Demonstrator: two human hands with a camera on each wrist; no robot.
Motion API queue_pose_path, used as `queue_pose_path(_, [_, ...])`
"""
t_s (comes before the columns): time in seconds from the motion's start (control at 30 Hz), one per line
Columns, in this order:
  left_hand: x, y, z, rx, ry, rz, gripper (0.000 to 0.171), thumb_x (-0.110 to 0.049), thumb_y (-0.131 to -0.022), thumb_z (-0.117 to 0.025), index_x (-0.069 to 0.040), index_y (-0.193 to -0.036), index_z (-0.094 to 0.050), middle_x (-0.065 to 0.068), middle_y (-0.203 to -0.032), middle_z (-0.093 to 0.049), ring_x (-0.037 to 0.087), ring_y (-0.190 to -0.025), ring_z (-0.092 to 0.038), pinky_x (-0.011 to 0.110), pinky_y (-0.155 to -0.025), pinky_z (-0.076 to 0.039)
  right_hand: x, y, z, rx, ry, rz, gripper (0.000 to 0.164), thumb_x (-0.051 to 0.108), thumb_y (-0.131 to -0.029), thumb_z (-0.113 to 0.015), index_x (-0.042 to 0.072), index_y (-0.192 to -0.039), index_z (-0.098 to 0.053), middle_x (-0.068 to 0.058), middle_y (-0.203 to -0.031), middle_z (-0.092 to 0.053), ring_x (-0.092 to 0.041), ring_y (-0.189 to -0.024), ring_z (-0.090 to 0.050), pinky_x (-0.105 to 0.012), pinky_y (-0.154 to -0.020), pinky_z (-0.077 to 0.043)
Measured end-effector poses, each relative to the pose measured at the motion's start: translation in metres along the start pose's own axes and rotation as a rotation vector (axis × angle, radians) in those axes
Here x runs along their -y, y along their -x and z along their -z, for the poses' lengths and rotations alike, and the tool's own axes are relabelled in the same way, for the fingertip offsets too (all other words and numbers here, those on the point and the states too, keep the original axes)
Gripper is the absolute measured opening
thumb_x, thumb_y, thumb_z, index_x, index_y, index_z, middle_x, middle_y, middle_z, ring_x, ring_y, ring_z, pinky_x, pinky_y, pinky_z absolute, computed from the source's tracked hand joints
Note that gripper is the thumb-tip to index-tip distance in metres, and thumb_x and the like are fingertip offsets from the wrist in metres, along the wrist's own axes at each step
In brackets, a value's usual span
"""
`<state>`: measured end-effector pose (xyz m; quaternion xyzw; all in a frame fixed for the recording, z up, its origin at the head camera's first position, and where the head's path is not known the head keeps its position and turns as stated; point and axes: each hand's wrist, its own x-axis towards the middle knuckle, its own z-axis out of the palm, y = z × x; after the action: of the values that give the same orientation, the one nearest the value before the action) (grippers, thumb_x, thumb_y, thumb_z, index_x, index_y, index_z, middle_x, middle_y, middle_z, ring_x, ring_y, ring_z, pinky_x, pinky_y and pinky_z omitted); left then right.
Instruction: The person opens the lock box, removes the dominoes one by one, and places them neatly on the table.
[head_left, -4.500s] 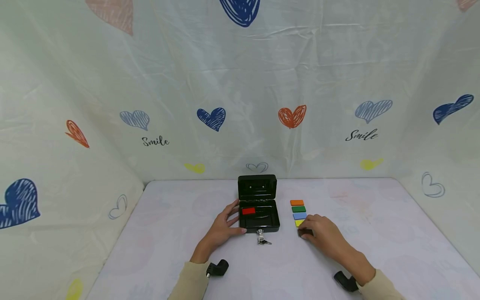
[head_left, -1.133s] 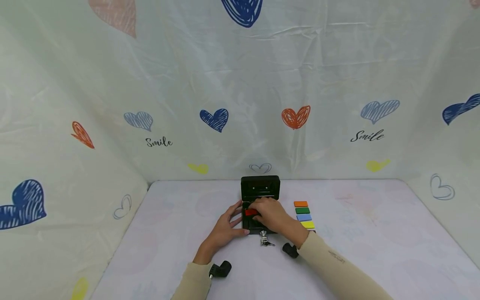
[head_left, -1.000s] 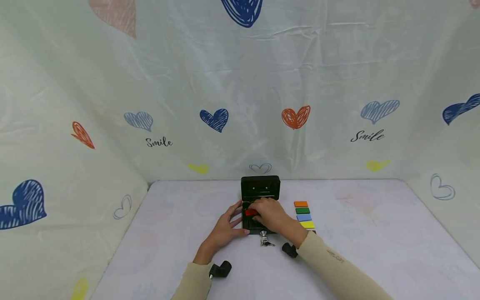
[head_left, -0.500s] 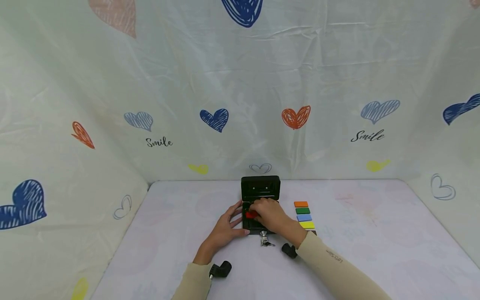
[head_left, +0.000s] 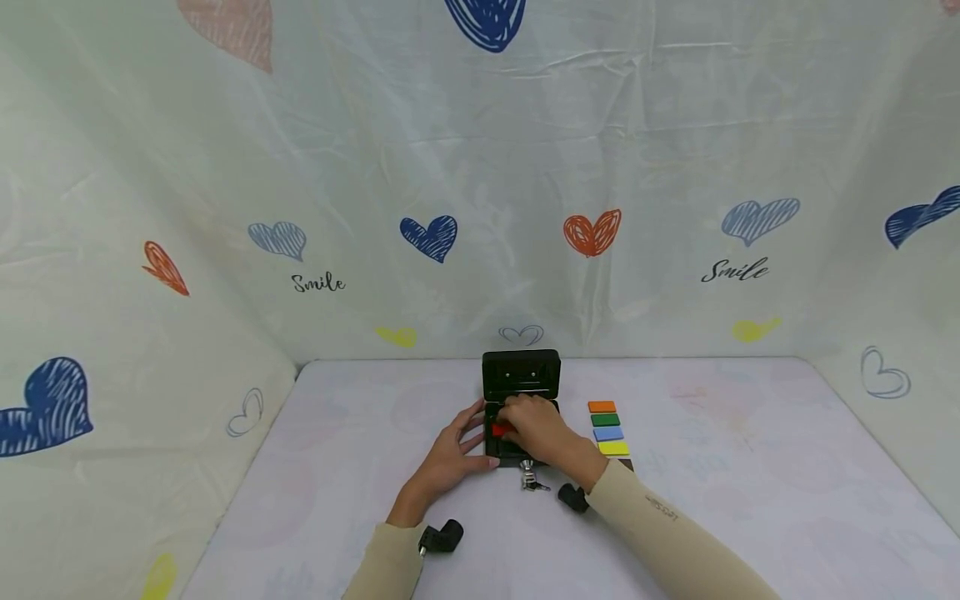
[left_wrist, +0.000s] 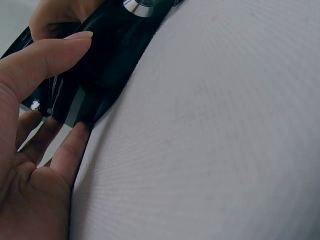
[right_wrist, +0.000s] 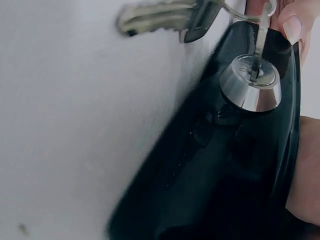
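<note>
A small black cash box [head_left: 521,375] stands on the table with its lid raised. My left hand [head_left: 447,461] holds its left front corner, thumb at the front edge and fingers along the side; the left wrist view shows the thumb [left_wrist: 75,47] over the rim. Reaching into the box, my right hand [head_left: 542,429] pinches a red tile [head_left: 500,430] on the left side; its fingertips are partly hidden. At the box front is a silver lock [right_wrist: 255,87] with a key in it, and another key [right_wrist: 157,17] hangs from the ring.
Right of the box, a column of flat tiles runs towards me: orange [head_left: 602,407], green [head_left: 605,420], blue [head_left: 607,433], yellow [head_left: 613,448] and a dark one [head_left: 627,464] partly behind the right sleeve. A heart-printed curtain [head_left: 510,150] hangs behind the white table [head_left: 360,417].
My right hand has gone from the dark tile at the column's near end leftwards into the box. The red tile has shifted slightly towards me under its fingers. The left hand stays on the box.
</note>
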<state>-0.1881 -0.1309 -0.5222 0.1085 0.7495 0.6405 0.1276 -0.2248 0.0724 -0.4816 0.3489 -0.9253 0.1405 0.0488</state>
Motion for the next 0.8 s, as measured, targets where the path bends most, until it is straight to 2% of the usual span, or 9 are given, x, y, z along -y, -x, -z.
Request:
queue_pose_path(0.27, [-0.001, 0.000, 0.000, 0.000, 0.000, 0.001, 0.100, 0.000, -0.087, -0.085, -0.015, -0.168, -0.028, 0.024, -0.167, -0.035, 0.049, -0.148, -0.043, 0.042, -0.113, -0.052, 0.000, 0.007, 0.006, -0.012, -0.007, -0.015, 0.019, 0.015, -0.092, -0.084, 0.009, -0.110, -0.081, -0.004, -0.103, -0.074, -0.023, -0.097, -0.067, -0.045, -0.092, -0.061])
queue_pose_path(0.57, [-0.002, 0.001, -0.002, -0.004, -0.025, -0.003, 0.100, -0.001, -0.087, -0.085, -0.014, -0.168, -0.028, 0.024, -0.166, -0.035, 0.049, -0.148, -0.043, 0.046, -0.114, -0.051, -0.006, 0.029, 0.015, -0.109, -0.029, -0.019, 0.018, 0.013, -0.089, -0.086, 0.011, -0.106, -0.082, -0.001, -0.101, -0.073, -0.021, -0.096, -0.066, -0.040, -0.087, -0.063])
queue_pose_path(0.8, [-0.003, 0.002, -0.003, -0.018, -0.021, 0.009, 0.100, 0.000, -0.086, -0.085, -0.016, -0.168, -0.030, 0.023, -0.166, -0.035, 0.049, -0.148, -0.043, 0.047, -0.114, -0.051, -0.012, 0.046, 0.020, -0.154, -0.003, -0.026, 0.018, 0.016, -0.088, -0.086, 0.010, -0.105, -0.081, -0.002, -0.098, -0.071, -0.020, -0.090, -0.066, -0.038, -0.083, -0.062])
